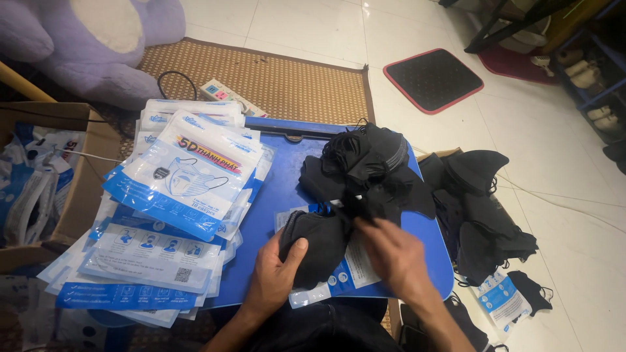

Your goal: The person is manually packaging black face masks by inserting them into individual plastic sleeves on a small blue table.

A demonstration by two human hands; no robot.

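Fingers (pixel 295 251) gripping black masks (pixel 317 244), stack upright

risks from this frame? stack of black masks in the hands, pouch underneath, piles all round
1. The left hand pinches the black mask stack from one side only; layers could fan out or slip.
2. The loose mask heap sits beside the right hand; ear loops may snag and drag extras along.
3. The pile of blue-and-white pouches leans, overhanging the blue tray; a nudge might slide it.
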